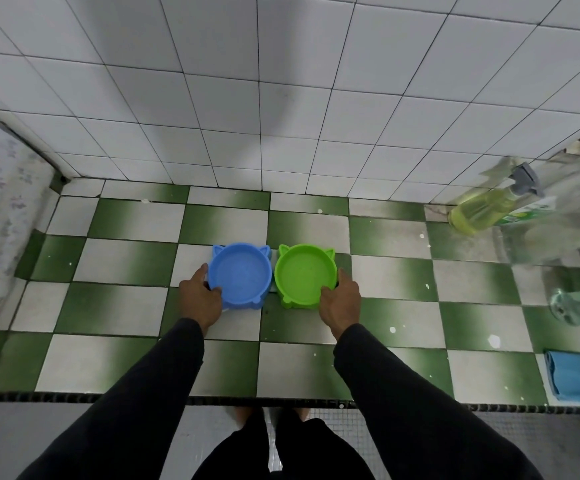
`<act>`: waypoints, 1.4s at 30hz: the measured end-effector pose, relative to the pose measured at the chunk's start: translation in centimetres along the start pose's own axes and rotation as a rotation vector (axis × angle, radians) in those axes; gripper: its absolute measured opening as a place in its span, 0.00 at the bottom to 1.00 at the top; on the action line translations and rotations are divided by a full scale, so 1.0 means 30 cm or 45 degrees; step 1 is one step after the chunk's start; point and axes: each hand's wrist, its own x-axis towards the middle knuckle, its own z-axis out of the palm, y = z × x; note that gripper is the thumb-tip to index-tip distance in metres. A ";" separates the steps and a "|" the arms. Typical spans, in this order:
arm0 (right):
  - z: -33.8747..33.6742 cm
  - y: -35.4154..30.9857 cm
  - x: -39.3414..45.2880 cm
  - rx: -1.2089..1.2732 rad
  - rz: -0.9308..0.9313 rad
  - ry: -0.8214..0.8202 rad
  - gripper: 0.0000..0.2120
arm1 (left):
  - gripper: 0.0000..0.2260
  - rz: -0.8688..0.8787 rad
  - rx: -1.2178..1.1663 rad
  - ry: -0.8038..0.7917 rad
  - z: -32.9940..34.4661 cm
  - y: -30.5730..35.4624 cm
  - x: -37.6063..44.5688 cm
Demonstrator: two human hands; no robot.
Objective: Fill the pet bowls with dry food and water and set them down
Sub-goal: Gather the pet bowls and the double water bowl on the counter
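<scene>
Two cat-eared pet bowls are being held side by side on a green-and-white checkered tiled counter point(136, 261), close to a white-tiled wall point(281, 98). The blue bowl point(240, 276) is being gripped at its left rim by the left hand point(200, 299), with the thumb laid over the near edge and the fingers curled round the outer side. The green bowl point(305, 275) is being gripped at its right rim by the right hand point(340, 303) in the same way, thumb on the near edge and fingers wrapped round the outside wall. The bowls are being kept just beside each other, almost touching, and both are being shown empty inside. A spray bottle of yellow liquid point(482, 209) is being seen lying well apart at the right, and a blue cloth point(579, 379) is being seen at the counter's right edge.
</scene>
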 end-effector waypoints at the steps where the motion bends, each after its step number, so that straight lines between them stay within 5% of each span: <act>1: -0.001 -0.001 -0.002 -0.011 -0.008 -0.002 0.20 | 0.24 -0.004 -0.002 0.000 -0.002 0.000 0.001; 11: -0.017 -0.011 -0.030 -0.109 -0.013 -0.053 0.20 | 0.22 -0.007 0.099 0.027 -0.003 0.010 -0.017; 19: -0.078 -0.035 -0.066 -0.427 -0.202 -0.169 0.35 | 0.31 -0.007 0.374 -0.023 -0.045 0.057 -0.041; 26: -0.162 -0.066 -0.084 -0.806 -0.425 -0.235 0.27 | 0.22 0.051 0.620 -0.132 -0.134 0.072 -0.095; 32: -0.212 -0.161 -0.070 -1.037 -0.531 -0.378 0.24 | 0.25 0.090 0.914 -0.133 -0.228 0.116 -0.148; 42: -0.238 -0.384 -0.086 -1.123 -0.773 -0.415 0.26 | 0.25 0.313 0.957 0.051 -0.375 0.188 -0.251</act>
